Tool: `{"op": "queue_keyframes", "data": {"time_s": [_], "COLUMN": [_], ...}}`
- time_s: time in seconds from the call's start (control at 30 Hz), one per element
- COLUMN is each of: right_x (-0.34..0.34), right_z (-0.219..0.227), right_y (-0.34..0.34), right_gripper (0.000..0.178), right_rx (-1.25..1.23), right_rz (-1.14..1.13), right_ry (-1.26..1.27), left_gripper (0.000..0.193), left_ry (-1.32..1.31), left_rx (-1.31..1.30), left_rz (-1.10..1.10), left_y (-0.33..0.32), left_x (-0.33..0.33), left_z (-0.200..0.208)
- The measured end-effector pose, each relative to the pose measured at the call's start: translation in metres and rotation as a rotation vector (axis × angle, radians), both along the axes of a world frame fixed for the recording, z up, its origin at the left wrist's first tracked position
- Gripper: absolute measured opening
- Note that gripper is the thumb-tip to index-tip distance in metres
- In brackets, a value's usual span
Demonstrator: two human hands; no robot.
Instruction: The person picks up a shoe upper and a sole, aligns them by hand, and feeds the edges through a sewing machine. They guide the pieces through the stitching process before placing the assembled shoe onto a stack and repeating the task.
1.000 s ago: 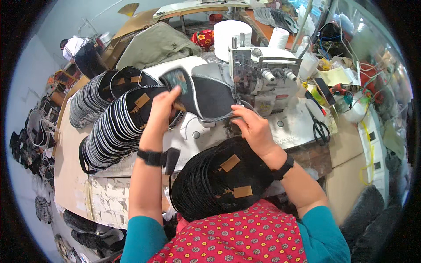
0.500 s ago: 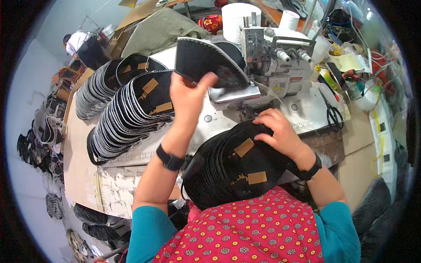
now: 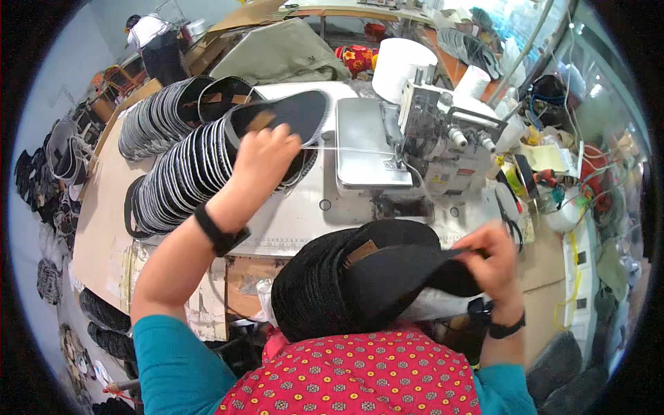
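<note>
My left hand [image 3: 266, 155] is closed on a black curved fabric piece [image 3: 301, 114], held at the near end of a row of nested black pieces with white-stitched edges [image 3: 183, 169]. A thin white thread stretches from that piece to the overlock sewing machine [image 3: 449, 135]. My right hand [image 3: 490, 261] pinches the edge of another black fabric piece [image 3: 398, 277], partly lifted and bent away from the stack of black pieces [image 3: 311, 283] at my lap. A tan label [image 3: 360, 252] shows on this stack.
Behind the first row stands a second row of edged pieces [image 3: 155, 121]. A large white thread cone [image 3: 404, 69] and a smaller cone [image 3: 472, 81] rise behind the machine. Scissors [image 3: 513, 225] lie at its right. Another person [image 3: 158, 48] bends over at the far left.
My left hand has carried the stitched piece left, away from the machine to the row. My right hand has moved right and down, pulling a black piece from the stack.
</note>
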State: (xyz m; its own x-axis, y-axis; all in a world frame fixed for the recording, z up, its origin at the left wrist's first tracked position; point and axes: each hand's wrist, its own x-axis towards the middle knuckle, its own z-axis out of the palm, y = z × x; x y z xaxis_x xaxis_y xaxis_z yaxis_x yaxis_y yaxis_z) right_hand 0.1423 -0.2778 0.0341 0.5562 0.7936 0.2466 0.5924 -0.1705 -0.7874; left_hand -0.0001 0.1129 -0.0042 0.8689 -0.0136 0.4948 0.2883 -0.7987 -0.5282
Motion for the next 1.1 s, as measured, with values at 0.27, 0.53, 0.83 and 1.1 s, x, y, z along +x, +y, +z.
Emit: {"op": "queue_keyframes", "data": {"time_s": [0.27,0.53,0.83,1.1], "right_x": [0.020,0.031,0.007,0.020], "right_z": [-0.013,-0.064,-0.090,-0.067], "right_y": [0.081,0.136,0.130,0.114], "right_gripper": [0.024,0.015,0.026,0.033], "right_rx": [0.241,0.425,0.338,0.178], "right_rz": [0.051,-0.259,-0.084,-0.227], "right_ry": [0.872,0.295,-0.588,-0.561], "left_gripper": [0.028,0.023,0.020,0.035], "left_ry": [0.204,-0.413,-0.663,0.246], "left_rx": [-0.248,-2.597,-2.078,-2.086], "left_rz": [0.104,-0.846,-0.336,0.086], "left_y": [-0.026,-0.055,-0.008,-0.092], "left_x": [-0.038,0.032,0.066,-0.010], "left_z": [-0.017,0.005,-0.010,0.038]}}
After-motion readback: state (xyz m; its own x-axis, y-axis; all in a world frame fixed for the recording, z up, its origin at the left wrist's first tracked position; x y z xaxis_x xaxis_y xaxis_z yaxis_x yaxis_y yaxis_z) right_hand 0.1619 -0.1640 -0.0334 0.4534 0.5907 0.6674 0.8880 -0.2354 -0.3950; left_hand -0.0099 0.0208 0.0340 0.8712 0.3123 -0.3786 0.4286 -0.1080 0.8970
